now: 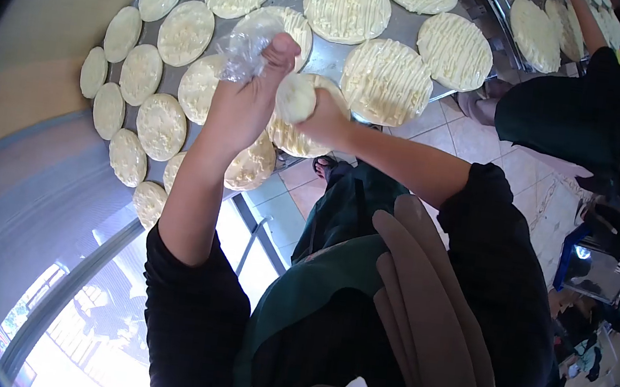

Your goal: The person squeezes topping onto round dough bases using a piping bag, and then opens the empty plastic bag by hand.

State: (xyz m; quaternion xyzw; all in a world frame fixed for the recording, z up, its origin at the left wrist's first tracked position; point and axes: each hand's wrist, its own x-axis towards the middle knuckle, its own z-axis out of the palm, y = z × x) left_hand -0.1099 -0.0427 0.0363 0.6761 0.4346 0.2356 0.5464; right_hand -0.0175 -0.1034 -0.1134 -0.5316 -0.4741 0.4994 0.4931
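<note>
"What's at the left?"
"Pale rounds [161,127], in rows on the grey surface [330,58]."
"Next?"
"The left hand [253,105], its fingers gripping a bag [238,57] with loose, clear plastic bunched beside the thumb."
"Where's the rest of the bag?"
"Just right of that, above the rounds; its pale, full part sits in the right hand [326,122], fingers curled round it."
"Beyond?"
"Striped rounds [385,83], then another person's arm [587,26] near more rounds."
</note>
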